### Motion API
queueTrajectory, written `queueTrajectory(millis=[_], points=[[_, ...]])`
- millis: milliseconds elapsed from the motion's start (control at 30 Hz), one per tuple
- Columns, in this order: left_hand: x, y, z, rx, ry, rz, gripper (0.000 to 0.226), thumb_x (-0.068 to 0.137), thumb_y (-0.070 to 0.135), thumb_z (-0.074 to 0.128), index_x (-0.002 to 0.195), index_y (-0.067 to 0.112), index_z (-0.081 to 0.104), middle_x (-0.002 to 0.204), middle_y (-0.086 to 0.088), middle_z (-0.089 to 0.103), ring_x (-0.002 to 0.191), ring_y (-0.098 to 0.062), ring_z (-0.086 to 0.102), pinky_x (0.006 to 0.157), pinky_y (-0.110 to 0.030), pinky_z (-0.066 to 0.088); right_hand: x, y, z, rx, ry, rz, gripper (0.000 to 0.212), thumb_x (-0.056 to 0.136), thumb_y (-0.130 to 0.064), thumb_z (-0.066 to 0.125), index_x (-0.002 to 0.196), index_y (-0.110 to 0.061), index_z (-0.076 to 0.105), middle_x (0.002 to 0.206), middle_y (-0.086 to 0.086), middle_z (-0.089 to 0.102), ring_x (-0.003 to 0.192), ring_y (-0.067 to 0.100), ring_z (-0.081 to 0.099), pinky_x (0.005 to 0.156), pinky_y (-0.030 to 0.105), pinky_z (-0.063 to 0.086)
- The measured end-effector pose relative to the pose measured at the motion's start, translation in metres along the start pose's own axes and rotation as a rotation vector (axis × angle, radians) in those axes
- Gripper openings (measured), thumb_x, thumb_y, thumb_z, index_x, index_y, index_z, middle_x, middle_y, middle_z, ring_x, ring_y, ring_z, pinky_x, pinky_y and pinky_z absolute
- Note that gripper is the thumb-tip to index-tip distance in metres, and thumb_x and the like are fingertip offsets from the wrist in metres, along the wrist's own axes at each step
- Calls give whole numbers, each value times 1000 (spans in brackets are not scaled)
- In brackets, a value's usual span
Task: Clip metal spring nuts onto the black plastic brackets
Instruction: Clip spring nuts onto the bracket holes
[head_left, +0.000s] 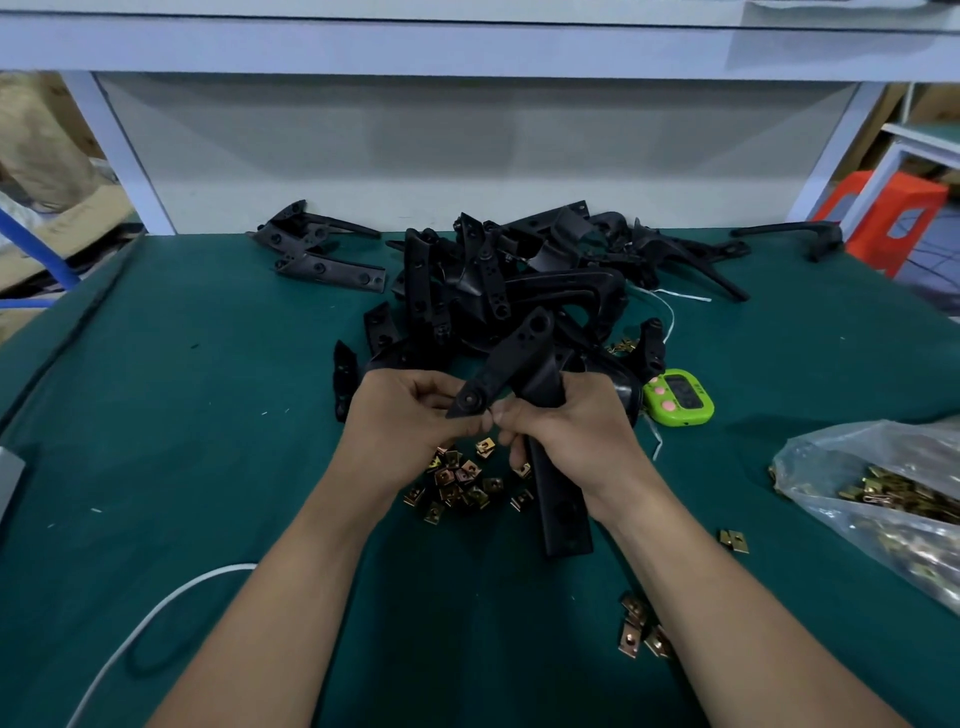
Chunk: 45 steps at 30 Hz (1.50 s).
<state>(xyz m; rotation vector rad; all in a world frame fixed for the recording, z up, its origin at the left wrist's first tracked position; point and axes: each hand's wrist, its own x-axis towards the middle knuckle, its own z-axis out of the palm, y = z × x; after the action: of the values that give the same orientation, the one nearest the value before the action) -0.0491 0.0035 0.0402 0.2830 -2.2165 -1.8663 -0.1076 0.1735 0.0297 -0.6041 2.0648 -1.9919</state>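
My two hands are together over the bench (208, 415), both clamped on one black bracket (524, 348). My right hand (566, 431) is wrapped round its middle. One arm of the bracket stands up past my knuckles and a long leg runs down under my palm. My left hand (410, 415) pinches the pointed tab (470, 404) at the near end, thumb and fingertips closing just where the round hole sits. I cannot tell whether a nut is between my fingers there; none shows on the tab.

The loose spring nuts (460, 483) lie straight below my hands, with a few more beside my right forearm. The bag (883, 499) of them is well off to my right. The heap of brackets (519, 270) is just beyond my fingers, and the green timer (679, 397) sits just past my right hand.

To do this step well, I think the right hand should act as the vice and the left do the work. The nut's open mouth should face the tab's edge and slide on square until its threaded hole sits over the hole in the plastic. If it goes on crooked it may spring off, so I'd press with the thumb flat behind it.
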Motion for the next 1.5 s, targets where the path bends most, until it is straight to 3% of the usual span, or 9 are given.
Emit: queueTrajectory(millis=[367,500,600,867,1033,1133,1267,1400,1500], points=[[-2,3,9,-93,98,7,23,63,0,90,68,19,79,71,-1,76,65,-7,70,61,-15,51,1,-1,-1,-19,60,-65,23,85,-8,73,63,-13,69,59,10,67,43,22,59,48,26,46],[-3,4,9,-245,-13,-83,20,68,-1,84,65,17,77,67,-2,70,58,-5,61,53,-15,46,1,-5,-4,53,-38,-45,23,86,-5,71,65,-15,71,61,10,67,45,21,57,50,26,46],[-3,4,4,-303,-126,-106,21,72,0,82,64,19,76,70,-3,71,65,-8,66,59,-17,51,1,-6,-2,72,-94,-73,25,86,-2,70,64,-14,71,62,7,67,43,20,55,50,25,46],[3,-3,-8,-222,-146,-74,26,45,13,92,67,15,78,68,-10,73,58,-15,67,54,-22,52,-1,-9,-4,-111,-166,-109,11,76,-17,83,72,-10,75,51,7,64,41,22,55,50,28,45],[6,-8,-13,-109,-199,-79,37,53,8,91,80,-8,72,83,-34,70,74,-34,65,75,-42,55,-1,-5,-4,-194,-217,-96,25,80,-16,81,65,0,68,49,12,62,43,25,57,53,31,46],[7,-12,-12,-145,-205,-42,34,50,5,88,72,-9,66,72,-25,66,72,-33,60,75,-46,49,0,-6,-5,-177,-226,-98,27,78,-15,80,63,2,65,50,15,61,43,27,56,53,30,45],[6,-12,-10,-194,-272,-21,29,46,10,88,66,2,69,67,-14,66,66,-27,61,67,-34,51,2,-7,-6,-145,-263,-97,21,77,-12,78,70,5,68,53,22,61,43,30,54,53,34,46],[5,-12,-10,-246,-199,-33,28,45,9,87,64,2,67,68,-17,63,71,-35,53,68,-38,45,4,-9,-5,-151,-234,-116,14,78,-10,77,66,-6,70,54,18,62,43,31,55,52,40,47],[1,-7,-2,-293,-148,-31,18,53,1,80,60,2,63,70,-21,60,70,-36,52,68,-43,42,5,-9,-4,-168,-192,-137,18,76,-10,75,61,-9,66,52,14,62,41,29,56,49,34,47]])
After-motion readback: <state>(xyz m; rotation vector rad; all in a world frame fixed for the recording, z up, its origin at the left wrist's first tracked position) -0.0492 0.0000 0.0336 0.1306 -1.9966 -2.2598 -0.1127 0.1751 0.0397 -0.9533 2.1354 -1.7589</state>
